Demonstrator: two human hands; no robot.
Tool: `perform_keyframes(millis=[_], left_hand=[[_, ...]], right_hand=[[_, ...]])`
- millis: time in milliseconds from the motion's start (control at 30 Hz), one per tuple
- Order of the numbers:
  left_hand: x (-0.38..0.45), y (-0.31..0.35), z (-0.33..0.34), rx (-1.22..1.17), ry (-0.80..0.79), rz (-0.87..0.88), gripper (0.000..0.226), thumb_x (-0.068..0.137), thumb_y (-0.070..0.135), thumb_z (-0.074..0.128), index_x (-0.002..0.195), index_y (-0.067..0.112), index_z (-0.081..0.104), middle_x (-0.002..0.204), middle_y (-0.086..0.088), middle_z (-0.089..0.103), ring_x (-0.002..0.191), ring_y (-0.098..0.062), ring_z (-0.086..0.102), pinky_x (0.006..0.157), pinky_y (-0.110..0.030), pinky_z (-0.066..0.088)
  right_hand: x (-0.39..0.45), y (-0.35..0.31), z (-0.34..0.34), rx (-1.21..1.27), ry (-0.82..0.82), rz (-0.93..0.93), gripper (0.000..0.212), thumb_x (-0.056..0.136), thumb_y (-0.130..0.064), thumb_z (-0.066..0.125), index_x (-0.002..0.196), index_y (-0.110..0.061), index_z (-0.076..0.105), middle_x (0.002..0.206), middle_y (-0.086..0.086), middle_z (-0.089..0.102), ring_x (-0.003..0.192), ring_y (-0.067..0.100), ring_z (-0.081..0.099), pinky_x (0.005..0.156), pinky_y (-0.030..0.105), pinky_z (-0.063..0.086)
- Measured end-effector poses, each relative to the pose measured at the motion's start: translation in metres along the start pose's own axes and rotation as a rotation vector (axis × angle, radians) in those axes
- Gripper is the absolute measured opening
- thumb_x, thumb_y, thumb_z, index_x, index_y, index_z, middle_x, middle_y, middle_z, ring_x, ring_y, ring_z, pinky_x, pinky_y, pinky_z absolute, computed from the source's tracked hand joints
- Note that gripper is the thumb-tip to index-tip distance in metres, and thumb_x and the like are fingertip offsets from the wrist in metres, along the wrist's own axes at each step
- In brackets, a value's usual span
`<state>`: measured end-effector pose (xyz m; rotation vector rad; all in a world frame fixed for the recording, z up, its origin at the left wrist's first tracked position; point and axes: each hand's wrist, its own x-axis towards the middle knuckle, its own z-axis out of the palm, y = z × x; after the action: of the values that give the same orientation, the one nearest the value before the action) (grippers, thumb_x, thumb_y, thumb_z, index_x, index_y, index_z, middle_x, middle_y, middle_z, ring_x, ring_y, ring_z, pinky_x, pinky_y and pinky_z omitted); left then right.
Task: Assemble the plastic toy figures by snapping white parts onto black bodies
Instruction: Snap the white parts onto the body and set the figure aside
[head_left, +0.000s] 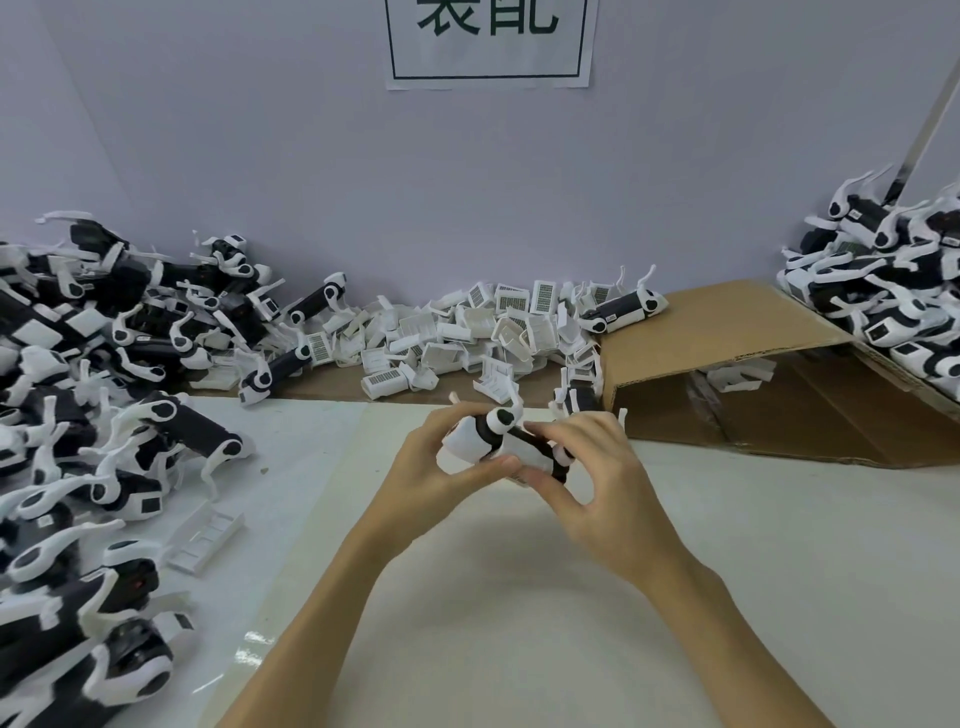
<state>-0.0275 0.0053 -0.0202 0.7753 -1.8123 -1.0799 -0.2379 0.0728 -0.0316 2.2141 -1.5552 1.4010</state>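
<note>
Above the table (727, 571), at centre: we grip one toy figure (498, 441) in both hands.
Our left hand (436, 467) clasps its white end; our right hand (587, 467) pinches the black body; white parts (467, 332) are heaped at 12 o'clock.

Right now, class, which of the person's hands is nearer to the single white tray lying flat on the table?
Left. The left hand is to the right of the white tray; the right hand is farther right, beyond the toy figure that both hold.
</note>
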Motion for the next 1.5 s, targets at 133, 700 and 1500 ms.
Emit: perform_keyframes(millis=[133, 700, 1500], left_hand=[[0.0, 0.001, -0.002, -0.068, -0.016, 0.0, 0.043, 0.086, 0.041, 0.084, 0.127, 0.032, 0.074, 0.117, 0.001, 0.076, 0.114, -0.019, 0.069, 0.1, -0.043, 0.054], [0.001, -0.004, 0.01, -0.132, 0.005, -0.19, 0.044, 0.09, 0.056, 0.074, 0.125, 0.03, 0.074, 0.112, 0.004, 0.08, 0.114, -0.022, 0.069, 0.098, -0.037, 0.053], [0.002, -0.008, 0.01, -0.025, 0.133, -0.212, 0.05, 0.084, 0.07, 0.075, 0.117, 0.034, 0.066, 0.103, 0.013, 0.075, 0.065, -0.022, 0.075, 0.049, -0.03, 0.054]], right_hand=[[0.0, -0.004, 0.005, -0.066, 0.032, -0.024, 0.029, 0.098, -0.029, 0.071, 0.118, -0.01, 0.074, 0.102, -0.003, 0.066, 0.106, 0.019, 0.051, 0.093, 0.027, 0.044], [-0.001, -0.003, 0.002, 0.238, -0.154, 0.332, 0.016, 0.101, -0.032, 0.066, 0.116, -0.028, 0.071, 0.105, -0.024, 0.064, 0.119, 0.004, 0.049, 0.095, 0.011, 0.039], [-0.004, -0.008, 0.012, 0.147, -0.056, 0.28, 0.037, 0.087, -0.035, 0.082, 0.119, -0.028, 0.066, 0.111, -0.017, 0.064, 0.107, 0.006, 0.061, 0.089, 0.023, 0.051]])
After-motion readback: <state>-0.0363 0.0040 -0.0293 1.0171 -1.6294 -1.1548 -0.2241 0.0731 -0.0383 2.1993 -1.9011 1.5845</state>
